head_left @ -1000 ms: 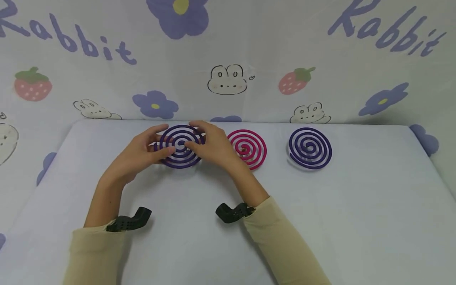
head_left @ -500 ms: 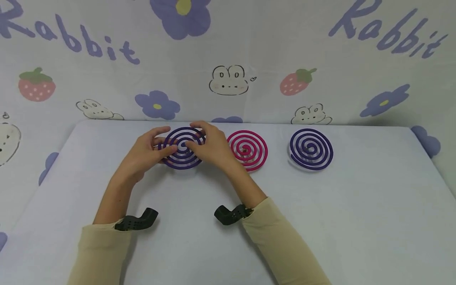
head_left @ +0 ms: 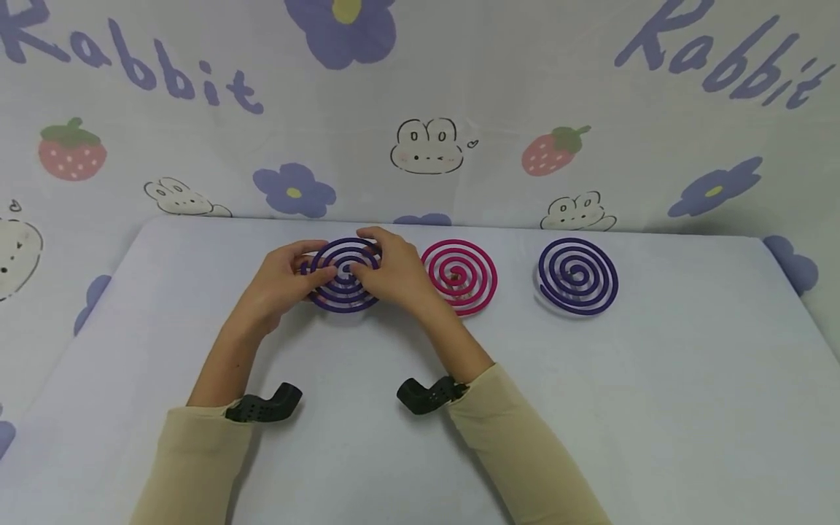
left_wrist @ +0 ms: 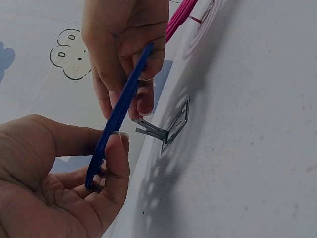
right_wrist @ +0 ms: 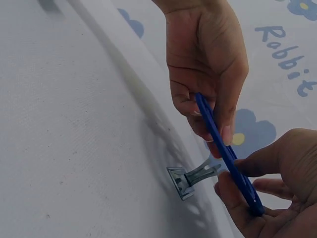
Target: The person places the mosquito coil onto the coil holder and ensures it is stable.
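A dark blue-purple mosquito coil (left_wrist: 115,119) is held between both hands toward the back left of the table. My left hand (head_left: 272,286) pinches its left side, thumb on the upper face and fingers beneath. On the opposite side my right hand (head_left: 402,275) pinches it the same way. Both wrist views show a small metal coil stand (right_wrist: 183,182) on the cloth under it, its forked prong rising toward the coil's middle. Whether the prong tip touches the coil cannot be told, as fingers crowd that spot.
Just right of my right hand sits a pink mosquito coil (left_wrist: 181,17), raised slightly off the white table (head_left: 689,379). Farther right is another purple coil (head_left: 576,275). A patterned cloth backdrop (head_left: 492,80) rises along the table's back edge.
My left forearm has swung a little rightward, and the coil has shifted slightly right and nearer with both hands still gripping it. The head view has drifted slightly too.
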`<action>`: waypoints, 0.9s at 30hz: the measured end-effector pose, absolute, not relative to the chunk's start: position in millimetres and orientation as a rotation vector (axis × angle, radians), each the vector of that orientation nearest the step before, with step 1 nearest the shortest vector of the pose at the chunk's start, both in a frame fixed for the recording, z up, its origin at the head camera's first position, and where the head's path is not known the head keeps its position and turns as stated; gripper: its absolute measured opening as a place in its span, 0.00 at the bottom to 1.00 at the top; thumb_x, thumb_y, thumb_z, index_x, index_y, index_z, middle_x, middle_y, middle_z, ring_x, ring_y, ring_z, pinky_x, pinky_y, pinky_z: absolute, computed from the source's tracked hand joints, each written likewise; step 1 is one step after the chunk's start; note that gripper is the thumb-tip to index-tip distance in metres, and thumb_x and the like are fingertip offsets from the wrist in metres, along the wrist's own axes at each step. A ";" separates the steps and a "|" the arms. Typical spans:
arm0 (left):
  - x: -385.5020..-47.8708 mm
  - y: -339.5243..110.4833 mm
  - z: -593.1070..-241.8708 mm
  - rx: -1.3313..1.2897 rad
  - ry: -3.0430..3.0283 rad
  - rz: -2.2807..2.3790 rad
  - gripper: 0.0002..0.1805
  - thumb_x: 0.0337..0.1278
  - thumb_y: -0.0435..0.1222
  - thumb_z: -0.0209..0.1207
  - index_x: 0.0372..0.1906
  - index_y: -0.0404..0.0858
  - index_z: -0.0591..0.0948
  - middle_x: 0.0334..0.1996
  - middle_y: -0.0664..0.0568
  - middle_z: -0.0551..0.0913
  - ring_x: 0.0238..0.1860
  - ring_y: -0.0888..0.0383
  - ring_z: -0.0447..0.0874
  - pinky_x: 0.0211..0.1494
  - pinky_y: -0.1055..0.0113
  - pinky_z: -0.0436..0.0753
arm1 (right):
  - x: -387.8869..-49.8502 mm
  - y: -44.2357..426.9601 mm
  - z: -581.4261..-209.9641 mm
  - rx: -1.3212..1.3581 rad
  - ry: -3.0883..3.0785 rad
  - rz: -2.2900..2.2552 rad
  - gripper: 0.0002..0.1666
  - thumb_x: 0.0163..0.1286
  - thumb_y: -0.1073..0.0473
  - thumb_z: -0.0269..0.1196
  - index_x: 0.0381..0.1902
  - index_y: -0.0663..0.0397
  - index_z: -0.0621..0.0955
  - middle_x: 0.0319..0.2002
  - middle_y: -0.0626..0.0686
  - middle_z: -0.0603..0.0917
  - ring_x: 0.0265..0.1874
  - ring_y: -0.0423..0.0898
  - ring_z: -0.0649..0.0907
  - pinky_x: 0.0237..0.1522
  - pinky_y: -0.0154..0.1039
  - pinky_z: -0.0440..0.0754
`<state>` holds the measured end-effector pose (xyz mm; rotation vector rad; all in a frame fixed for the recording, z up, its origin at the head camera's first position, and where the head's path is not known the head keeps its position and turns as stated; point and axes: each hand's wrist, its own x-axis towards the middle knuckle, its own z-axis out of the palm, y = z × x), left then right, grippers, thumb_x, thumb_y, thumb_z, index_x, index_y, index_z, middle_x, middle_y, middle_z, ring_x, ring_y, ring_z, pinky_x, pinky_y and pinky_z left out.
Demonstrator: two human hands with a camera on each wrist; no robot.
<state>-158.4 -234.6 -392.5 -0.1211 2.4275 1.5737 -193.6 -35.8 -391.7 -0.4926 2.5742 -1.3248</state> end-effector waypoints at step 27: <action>-159.7 -233.6 -393.6 -0.132 2.442 1.480 0.36 0.74 0.38 0.62 0.81 0.36 0.65 0.70 0.32 0.77 0.63 0.43 0.82 0.46 0.79 0.82 | -192.4 -39.6 -399.7 -0.470 2.580 -1.334 0.33 0.70 0.59 0.67 0.72 0.54 0.78 0.67 0.61 0.83 0.63 0.57 0.82 0.67 0.54 0.83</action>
